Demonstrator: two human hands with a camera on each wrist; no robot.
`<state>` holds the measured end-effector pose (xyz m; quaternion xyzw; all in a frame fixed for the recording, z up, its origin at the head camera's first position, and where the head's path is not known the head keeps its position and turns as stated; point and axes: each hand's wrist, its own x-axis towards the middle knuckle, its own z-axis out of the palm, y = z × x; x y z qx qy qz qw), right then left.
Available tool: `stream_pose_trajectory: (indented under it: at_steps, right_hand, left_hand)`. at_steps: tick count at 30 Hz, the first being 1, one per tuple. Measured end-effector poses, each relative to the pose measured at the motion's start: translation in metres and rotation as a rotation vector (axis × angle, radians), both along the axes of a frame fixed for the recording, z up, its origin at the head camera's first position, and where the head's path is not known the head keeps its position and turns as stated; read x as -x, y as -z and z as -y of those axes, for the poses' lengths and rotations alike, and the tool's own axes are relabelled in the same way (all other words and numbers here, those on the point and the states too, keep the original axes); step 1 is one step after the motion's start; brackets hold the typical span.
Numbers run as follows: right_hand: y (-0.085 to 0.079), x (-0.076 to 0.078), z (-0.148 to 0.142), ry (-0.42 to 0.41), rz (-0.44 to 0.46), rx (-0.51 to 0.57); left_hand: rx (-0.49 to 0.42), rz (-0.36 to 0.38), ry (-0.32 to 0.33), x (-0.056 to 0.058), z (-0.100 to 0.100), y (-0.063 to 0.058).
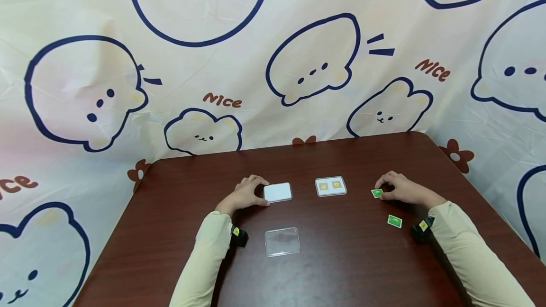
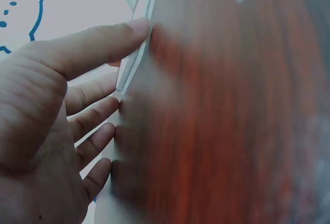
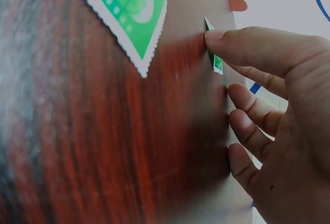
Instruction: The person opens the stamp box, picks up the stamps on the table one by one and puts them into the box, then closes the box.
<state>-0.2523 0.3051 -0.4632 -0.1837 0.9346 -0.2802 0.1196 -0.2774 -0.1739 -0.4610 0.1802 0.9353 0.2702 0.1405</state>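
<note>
In the head view my left hand [image 1: 245, 194] holds the left end of a flat clear case with a white insert [image 1: 278, 192], thumb at its near corner and index finger at its far one. The left wrist view shows the thumb on the edge of this case [image 2: 135, 67]. My right hand [image 1: 403, 189] pinches a small green postage stamp [image 1: 377, 193] between thumb and index finger, partly tilted up in the right wrist view. A second green stamp [image 1: 395, 221], with a scalloped white border, lies flat on the table nearer to me.
Between the hands lies another flat case [image 1: 331, 179] with two yellowish stamps on white. A clear, transparent lid [image 1: 283, 241] lies nearer, in front of the white case. Everything rests on a dark brown table [image 1: 341, 269]; a printed cloth [image 1: 256, 75] hangs behind it.
</note>
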Motion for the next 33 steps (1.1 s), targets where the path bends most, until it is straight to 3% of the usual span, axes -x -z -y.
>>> stream_pose_trajectory:
  at_steps: [8, 18, 33]
  right_hand:
    - [-0.004, 0.001, 0.005, -0.002, -0.014, 0.016]
    - [-0.017, 0.003, 0.034, 0.002, -0.015, 0.039]
    - [-0.035, 0.021, 0.113, -0.091, -0.017, 0.063]
  left_hand:
    - [-0.014, -0.013, -0.016, 0.001, 0.0, -0.001]
    - [-0.044, -0.012, -0.01, -0.005, 0.002, 0.003]
    - [-0.045, -0.029, -0.011, -0.006, 0.005, 0.005]
